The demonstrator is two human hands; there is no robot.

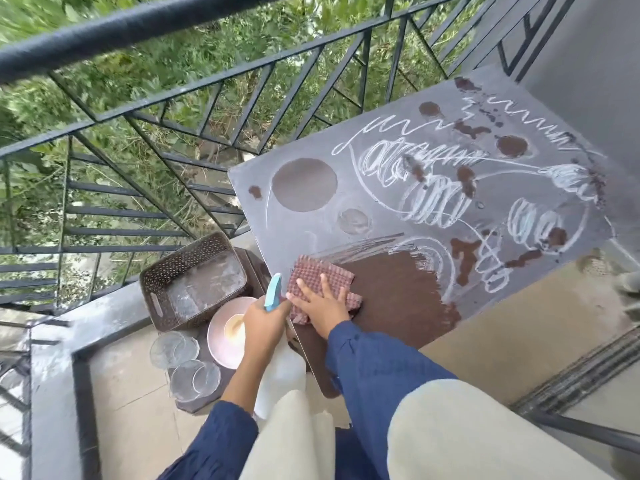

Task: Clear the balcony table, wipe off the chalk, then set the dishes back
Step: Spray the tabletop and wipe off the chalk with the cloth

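While the right grip lies flat on the red waffle cloth, fingers spread and straight so that it presses rather than clutches, the chalk that is left spreads away from it toward 1 and 2 o'clock. That is the relation the next stroke depends on. The bench runs long from the near corner at 7 o'clock up to the far end at 1 o'clock, and only the wiped patch just at 3 o'clock of the cloth shows dark and clean. The scribbles begin right at that patch's far edge and cover most of the top beyond it. I judge the wiping is in its early part, and that the cloth must be pushed along the long axis, away from the body.

The left grip is curled round the neck of the spray bottle, just at 7 o'clock of the cloth and off the bench edge. The right grip is plainly the nearer to the chalk. The dishes, a pink plate and clear glass dishes, sit low at 8 o'clock beside a brown basket, apart from the bench.
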